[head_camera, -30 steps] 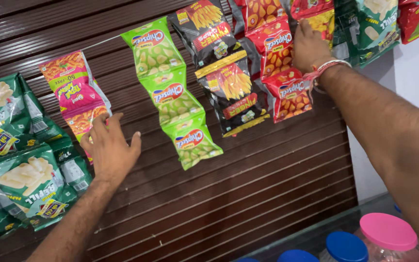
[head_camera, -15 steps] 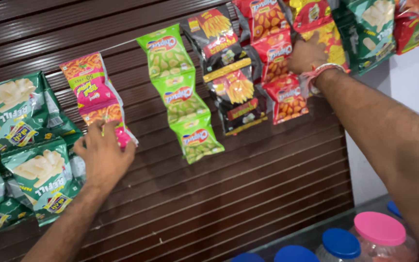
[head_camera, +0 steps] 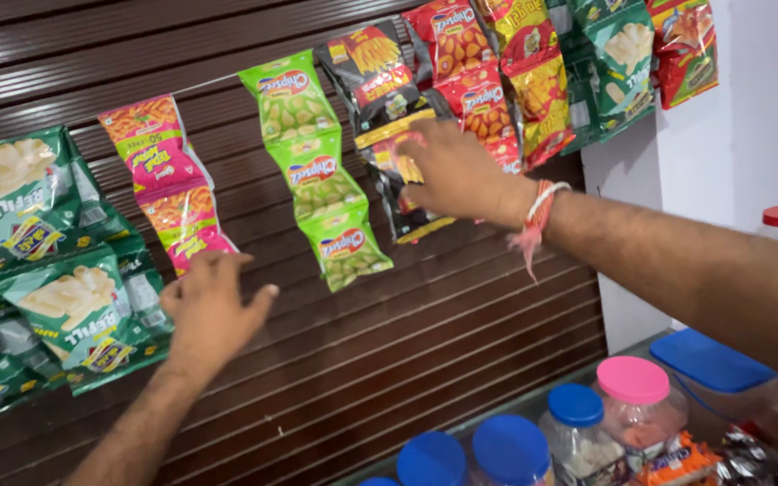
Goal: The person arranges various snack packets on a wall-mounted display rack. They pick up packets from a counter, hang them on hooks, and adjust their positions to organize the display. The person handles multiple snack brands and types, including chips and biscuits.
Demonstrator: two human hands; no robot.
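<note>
Dark brown ribbed metal shutter (head_camera: 389, 360) behind everything, hung with strips of glossy snack packets. Left hand (head_camera: 212, 310) spread open, fingers splayed, touching the lowest packet of the pink-and-orange packet strip (head_camera: 166, 184); that packet partly hidden behind the fingers. Right hand (head_camera: 461, 175) pressed with loosely curled fingers on the black-and-yellow packet strip (head_camera: 387, 108), covering its middle packets; whether anything pinched, impossible to tell. Between both strips, a bright green packet strip (head_camera: 317, 171), hanging free. Dark green packets (head_camera: 38, 261) cut off at left edge. Red packets (head_camera: 465, 72) overlapped and cropped along the top. Below, blue-lidded clear plastic jars (head_camera: 508, 448) and a pink-lidded jar (head_camera: 634, 396), partly cut off at the bottom edge.
</note>
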